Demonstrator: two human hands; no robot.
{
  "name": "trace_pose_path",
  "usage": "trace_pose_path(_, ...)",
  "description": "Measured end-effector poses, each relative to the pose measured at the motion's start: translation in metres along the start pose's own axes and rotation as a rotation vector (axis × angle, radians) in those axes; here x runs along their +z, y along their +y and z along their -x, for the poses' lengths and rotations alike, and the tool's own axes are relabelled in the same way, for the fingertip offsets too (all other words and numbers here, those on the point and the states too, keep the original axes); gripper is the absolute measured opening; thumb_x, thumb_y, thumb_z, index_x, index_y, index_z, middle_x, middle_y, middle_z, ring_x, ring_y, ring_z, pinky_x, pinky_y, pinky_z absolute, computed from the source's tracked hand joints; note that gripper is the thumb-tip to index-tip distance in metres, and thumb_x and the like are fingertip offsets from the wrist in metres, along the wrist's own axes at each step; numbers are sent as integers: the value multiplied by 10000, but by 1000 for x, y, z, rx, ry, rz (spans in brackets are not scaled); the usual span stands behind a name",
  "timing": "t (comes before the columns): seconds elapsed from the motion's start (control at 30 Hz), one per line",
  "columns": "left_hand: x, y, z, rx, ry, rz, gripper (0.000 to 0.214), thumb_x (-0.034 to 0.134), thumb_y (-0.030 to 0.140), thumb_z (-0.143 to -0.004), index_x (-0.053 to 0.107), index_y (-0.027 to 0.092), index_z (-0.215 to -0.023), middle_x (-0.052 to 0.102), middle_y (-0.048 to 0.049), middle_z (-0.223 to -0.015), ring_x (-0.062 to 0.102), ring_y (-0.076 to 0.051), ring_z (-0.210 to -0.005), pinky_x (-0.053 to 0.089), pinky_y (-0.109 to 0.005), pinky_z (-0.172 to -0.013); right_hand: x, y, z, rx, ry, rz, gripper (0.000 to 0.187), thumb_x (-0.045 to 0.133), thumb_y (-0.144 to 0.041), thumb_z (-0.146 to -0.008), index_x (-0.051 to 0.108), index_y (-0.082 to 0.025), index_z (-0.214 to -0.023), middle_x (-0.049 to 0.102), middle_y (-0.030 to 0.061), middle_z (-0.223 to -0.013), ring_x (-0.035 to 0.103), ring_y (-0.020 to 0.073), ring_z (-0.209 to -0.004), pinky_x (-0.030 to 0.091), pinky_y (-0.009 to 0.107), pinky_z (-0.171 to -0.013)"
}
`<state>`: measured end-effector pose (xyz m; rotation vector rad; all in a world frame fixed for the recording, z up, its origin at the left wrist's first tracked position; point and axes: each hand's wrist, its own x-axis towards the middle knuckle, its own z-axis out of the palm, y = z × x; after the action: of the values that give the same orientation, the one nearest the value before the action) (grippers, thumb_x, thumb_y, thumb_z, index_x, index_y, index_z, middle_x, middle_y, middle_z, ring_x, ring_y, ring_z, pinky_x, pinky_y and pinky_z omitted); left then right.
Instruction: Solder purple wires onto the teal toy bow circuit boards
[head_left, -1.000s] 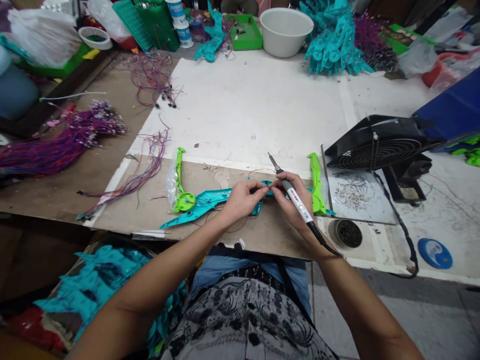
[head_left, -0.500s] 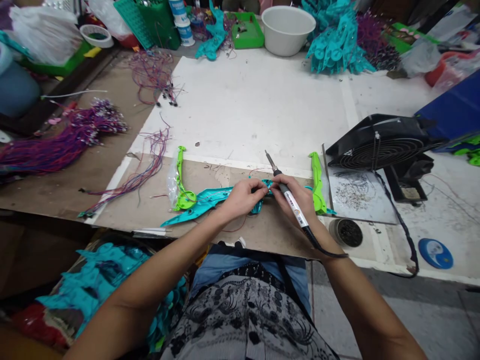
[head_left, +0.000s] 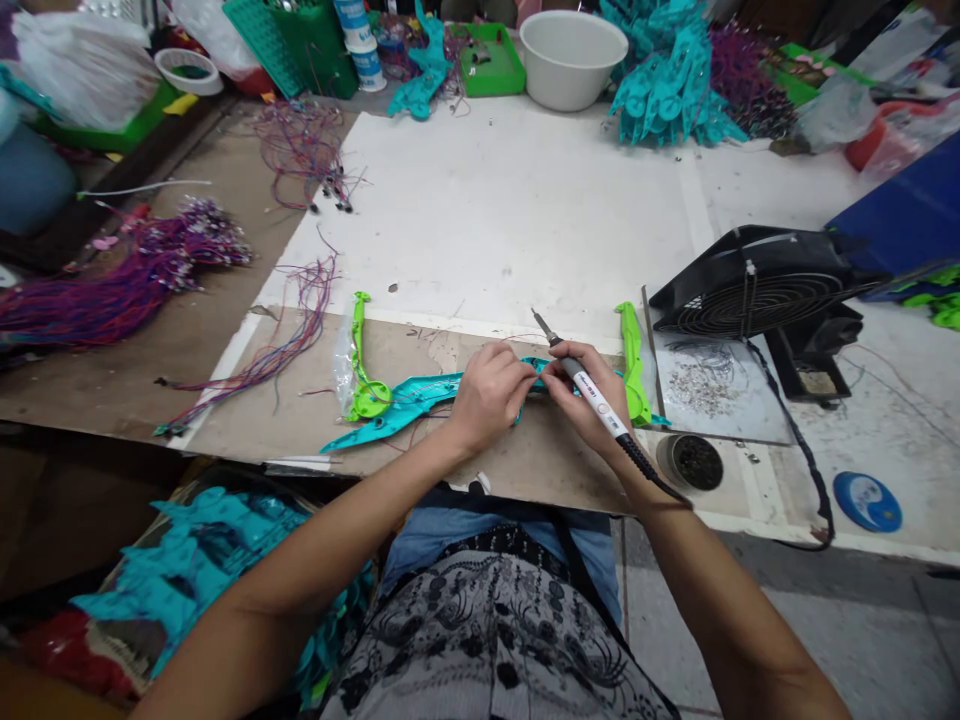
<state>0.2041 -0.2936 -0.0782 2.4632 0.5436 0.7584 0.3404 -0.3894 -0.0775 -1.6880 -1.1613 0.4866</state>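
Note:
A long teal plastic part (head_left: 401,405) lies across a brown board (head_left: 300,420) at the table's near edge. My left hand (head_left: 487,397) is closed over the part's right end, fingers pinched on it. My right hand (head_left: 592,400) grips a soldering iron (head_left: 592,395) like a pen, its tip pointing up and away to the left; its fingers also touch the teal part beside my left hand. A black cord runs from the iron past my wrist. Thin red wire lies under my hands.
Green plastic parts lie at the left (head_left: 360,370) and right (head_left: 632,365) of my hands. A black fan (head_left: 757,290), a round tin (head_left: 690,462) and a blue disc (head_left: 868,500) sit to the right. Purple wire bundles (head_left: 120,290) lie left; a white bowl (head_left: 574,60) and teal parts (head_left: 667,90) stand far back.
My left hand has closed further over the teal part's end. The soldering iron has tilted slightly lower and shifted a little right. The hands stay together at the same spot.

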Motion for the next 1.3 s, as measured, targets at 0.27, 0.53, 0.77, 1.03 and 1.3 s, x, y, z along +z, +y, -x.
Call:
trace_pose_path(0.27, -8, -8, -10, -286, -220, 345, 85, 603, 171, -820, 668, 177, -766, 647, -10, -732, 555, -170, -805, 444, -320, -784, -9, 4, -3, -488, -81, 229, 218, 531, -127, -882, 550, -240, -1067, 660, 32, -942, 610, 165, -844, 507, 309, -763)
trace_pose_path(0.53, -14, -12, -14, -337, -385, 489, 135, 546, 206, -831, 665, 162, -785, 648, -10, -735, 564, -137, -742, 452, -281, -717, -10, 8, -6, -625, -172, 221, 249, 530, -131, -895, 539, -214, -1130, 637, 51, -922, 558, 170, -813, 488, 316, -738)
trace_pose_path(0.77, -13, -10, -12, -286, -313, 420, 114, 571, 198, -831, 672, 180, -782, 655, -11, -741, 570, -151, -775, 459, -314, -768, -10, 8, -4, -535, -155, 183, 238, 512, -139, -900, 557, -248, -1106, 654, 30, -958, 598, 165, -839, 493, 316, -777)
trace_pose_path(1.03, -11, -9, -7, -193, -197, 277, 89, 599, 178, -832, 672, 193, -783, 644, -21, -748, 565, -189, -836, 453, -354, -793, -9, 2, -3, -450, -127, 216, 220, 512, -149, -893, 549, -245, -1087, 649, 13, -892, 613, 157, -818, 505, 303, -754)
trace_pose_path(1.3, -7, -1, -1, -226, -75, 219, 89, 603, 177, -841, 670, 189, -784, 638, -12, -732, 543, -185, -832, 434, -333, -778, -6, 3, -1, -425, -85, 251, 214, 497, -155, -898, 534, -236, -1092, 661, 36, -968, 626, 167, -858, 518, 318, -770)
